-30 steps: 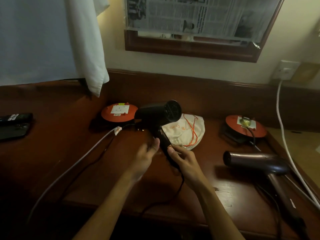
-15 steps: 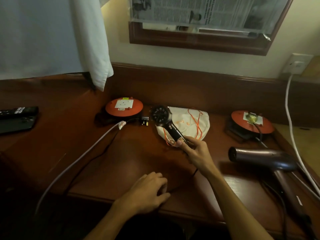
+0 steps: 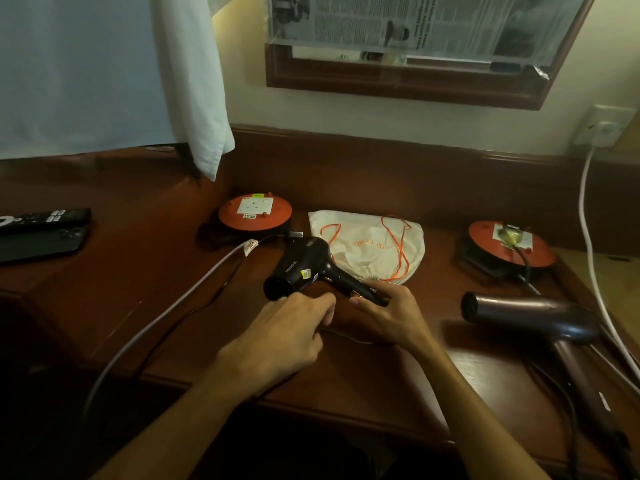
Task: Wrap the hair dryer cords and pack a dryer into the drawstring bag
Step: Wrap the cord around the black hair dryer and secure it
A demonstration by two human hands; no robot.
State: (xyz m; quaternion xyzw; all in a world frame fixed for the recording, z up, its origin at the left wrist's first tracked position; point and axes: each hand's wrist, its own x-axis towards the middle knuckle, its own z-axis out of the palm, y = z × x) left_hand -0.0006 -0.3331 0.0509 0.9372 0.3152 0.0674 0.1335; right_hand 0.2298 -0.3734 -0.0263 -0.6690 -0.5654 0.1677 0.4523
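Your right hand (image 3: 391, 315) grips black dryer (image 3: 308, 268) handle, dryer just in front of bag (image 3: 367, 244), nozzle pointing away from it. Your left hand (image 3: 280, 341) fingers curled at nozzle; cord (image 3: 349, 337) pinch unclear. Second dryer (image 3: 533, 317) right of bag.

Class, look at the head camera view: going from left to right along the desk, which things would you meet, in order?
Black remote control → left orange cable reel → small black hair dryer → white drawstring bag with orange cord → right orange cable reel → large dark bronze hair dryer.
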